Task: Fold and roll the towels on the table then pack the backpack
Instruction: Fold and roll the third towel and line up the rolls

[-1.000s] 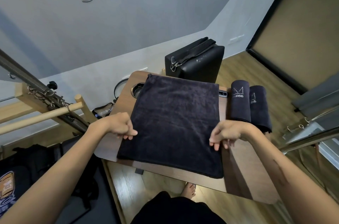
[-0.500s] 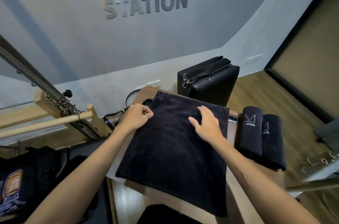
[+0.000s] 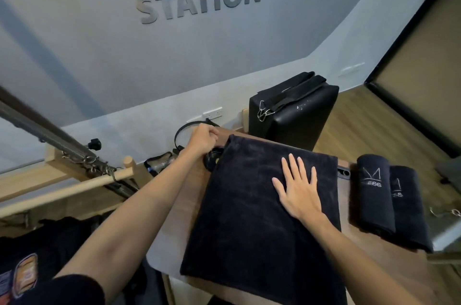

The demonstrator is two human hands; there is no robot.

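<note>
A dark navy terry towel (image 3: 252, 217), folded into a flat rectangle, lies on the brown wooden table (image 3: 174, 207). The right hand (image 3: 298, 190) rests palm-down on the towel's far right part, fingers straight and spread wide, holding nothing. The left hand (image 3: 203, 138) sits at the towel's far left corner with its fingers curled in, pinching the cloth edge there. Just under that hand, at the towel's edge, a round black object (image 3: 212, 158) peeks out; what it is cannot be told. To the right of the right hand, well clear of it, two rolled dark towels with pale stitched lettering (image 3: 389, 200) lie side by side, touching each other, near the table's right edge. Between them and the flat towel a dark phone-like slab (image 3: 343, 172) shows partly. Beyond the right hand, past the towel's far edge, stands a black padded box with straps and metal clips (image 3: 296, 112), against the grey wall
</note>
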